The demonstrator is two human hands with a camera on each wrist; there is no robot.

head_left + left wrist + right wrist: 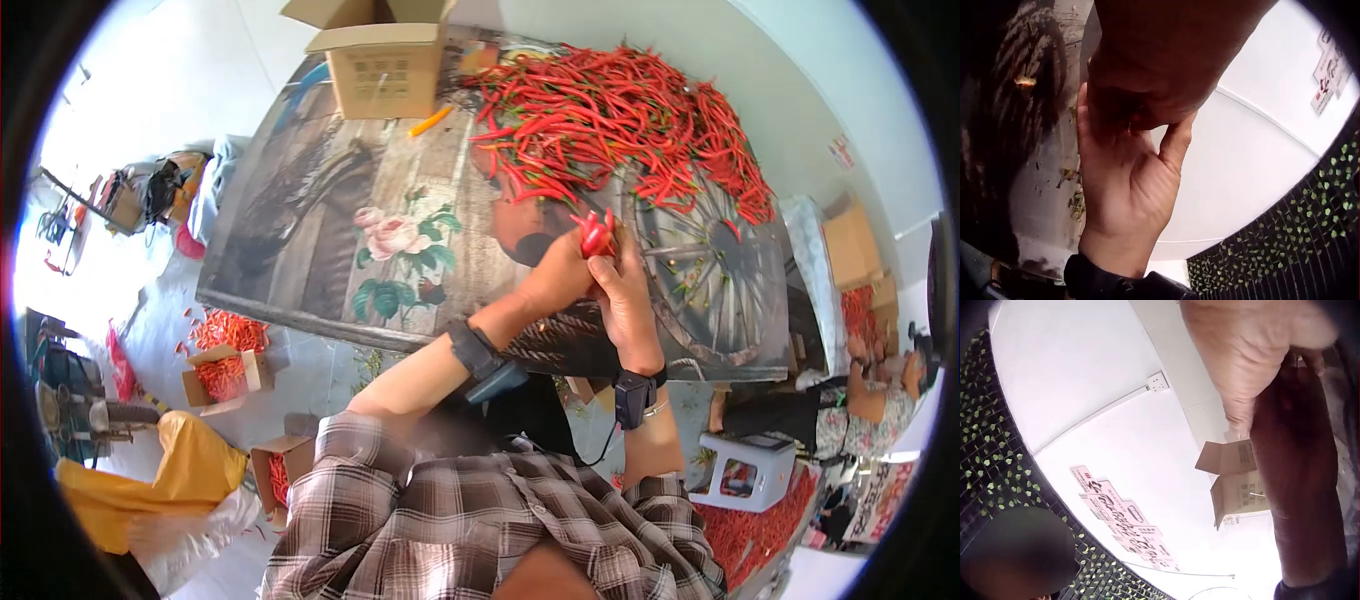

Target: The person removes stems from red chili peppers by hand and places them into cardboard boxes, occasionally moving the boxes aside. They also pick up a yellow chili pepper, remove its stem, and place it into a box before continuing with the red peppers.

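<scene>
Both hands meet above the near side of the table, around a small bunch of red chili peppers (597,236). My left hand (557,274) grips the bunch from the left, its fingers curled. From the right, my right hand (630,300) holds the same bunch, thumb across its near end and fingers behind. Pepper ends stick out above the hands. In the left wrist view, the right palm (1124,187) faces the camera and the peppers are mostly hidden. The left forearm (1300,481) covers them in the right wrist view.
A large heap of red chilies (620,120) covers the far right of the printed table (300,240). An open cardboard box (385,75) stands at the far left, a yellow-orange pepper (431,121) beside it. Green scraps (690,280) lie at right. Boxes of chilies (222,380) stand on the floor.
</scene>
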